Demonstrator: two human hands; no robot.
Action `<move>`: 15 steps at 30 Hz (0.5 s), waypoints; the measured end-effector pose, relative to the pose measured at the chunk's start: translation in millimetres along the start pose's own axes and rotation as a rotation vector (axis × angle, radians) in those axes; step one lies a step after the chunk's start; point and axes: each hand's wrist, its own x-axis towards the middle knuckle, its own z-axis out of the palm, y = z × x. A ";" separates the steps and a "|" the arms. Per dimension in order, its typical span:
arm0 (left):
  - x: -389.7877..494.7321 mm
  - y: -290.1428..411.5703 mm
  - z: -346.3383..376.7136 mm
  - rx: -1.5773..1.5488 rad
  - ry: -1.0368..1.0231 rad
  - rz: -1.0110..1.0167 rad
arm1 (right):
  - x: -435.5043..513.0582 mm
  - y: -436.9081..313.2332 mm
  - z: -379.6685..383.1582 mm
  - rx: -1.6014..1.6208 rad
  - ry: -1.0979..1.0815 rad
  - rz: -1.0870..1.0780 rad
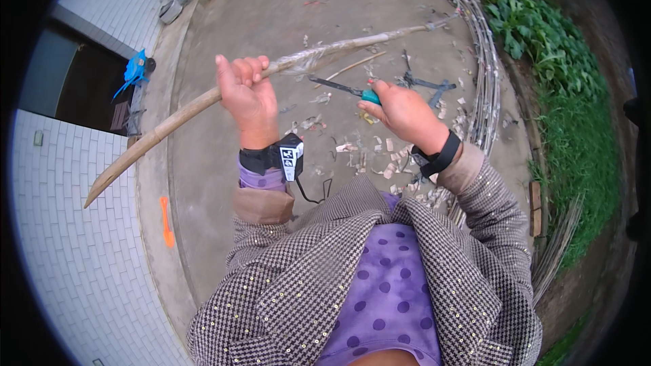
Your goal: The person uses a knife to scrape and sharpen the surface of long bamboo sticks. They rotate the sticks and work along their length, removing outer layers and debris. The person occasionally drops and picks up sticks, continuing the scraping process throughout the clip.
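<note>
My left hand (249, 89) is wrapped around a long wooden pole (178, 114), which slants from lower left to upper right. Its near end is tapered to a point. Beyond that hand, clear plastic film (307, 58) clings to the pole, and the far end reaches a bundle of long thin rods. In my right hand (404, 112) is a knife (346, 87) with a green handle and a dark, dirty blade. The blade points left, below the film-covered stretch and apart from it.
Scraps of plastic and tape (396, 160) litter the concrete ground. Dark strips (432, 84) and a thin stick (356, 66) lie ahead. The curved rod bundle (485, 81) runs along the right, beside green plants (539, 25). An orange toy shovel (166, 223) lies near the white brick wall (76, 244).
</note>
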 end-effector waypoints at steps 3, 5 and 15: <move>-5.4 3.8 10.3 0.033 -0.015 0.016 | 19.5 -3.8 -17.3 -0.038 0.014 -0.169; -5.1 8.3 14.1 0.042 -0.033 0.031 | 35.3 -7.7 -28.0 -0.100 0.056 -0.244; -3.5 8.7 16.2 -0.001 -0.075 0.015 | 86.1 -15.3 -51.0 -0.356 0.004 -0.364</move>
